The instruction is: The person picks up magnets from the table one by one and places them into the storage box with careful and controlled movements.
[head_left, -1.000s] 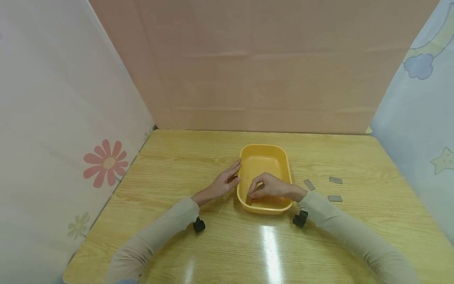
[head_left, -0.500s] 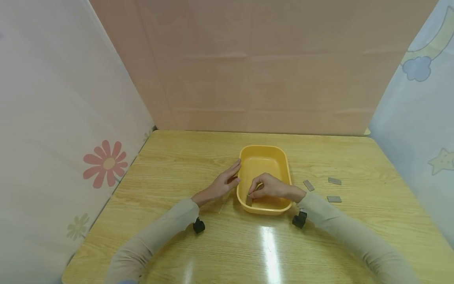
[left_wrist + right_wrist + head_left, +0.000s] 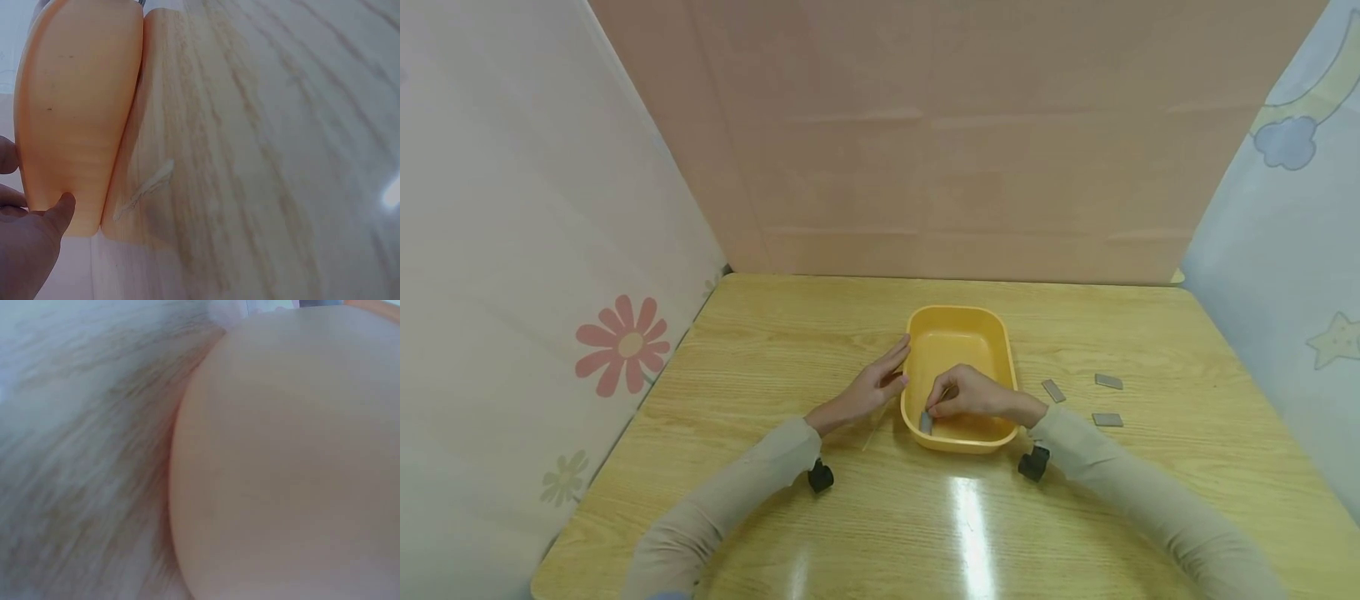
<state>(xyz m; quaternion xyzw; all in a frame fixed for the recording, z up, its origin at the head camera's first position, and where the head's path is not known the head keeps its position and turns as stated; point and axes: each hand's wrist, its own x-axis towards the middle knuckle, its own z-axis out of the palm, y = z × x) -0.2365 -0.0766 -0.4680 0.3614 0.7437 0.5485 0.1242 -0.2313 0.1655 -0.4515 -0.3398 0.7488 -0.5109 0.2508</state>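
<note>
A yellow plastic basin (image 3: 967,312) stands on the table. My left hand (image 3: 868,389) rests against its left side, fingers fairly straight at the rim. In the left wrist view, the thumb of the left hand (image 3: 37,240) presses the outer wall of the basin (image 3: 81,112). Reaching in over the right rim, my right hand (image 3: 966,393) pinches the upper end of a small flat grey rectangular piece (image 3: 927,424) at the basin's near left corner. The outside of the basin (image 3: 281,462) fills most of the right wrist view, which hides the right hand.
Right of the basin lie three similar grey pieces: one close to it (image 3: 1054,391), one farther back (image 3: 1108,381) and one nearer (image 3: 1107,419). A pale mark (image 3: 147,187) shows on the wooden table (image 3: 790,333) left of the basin. Curtains surround the table's back and sides.
The grey piece in the right hand has tilted, so more of its flat face shows near the basin's corner. Both hands and the basin stay in nearly the same place.
</note>
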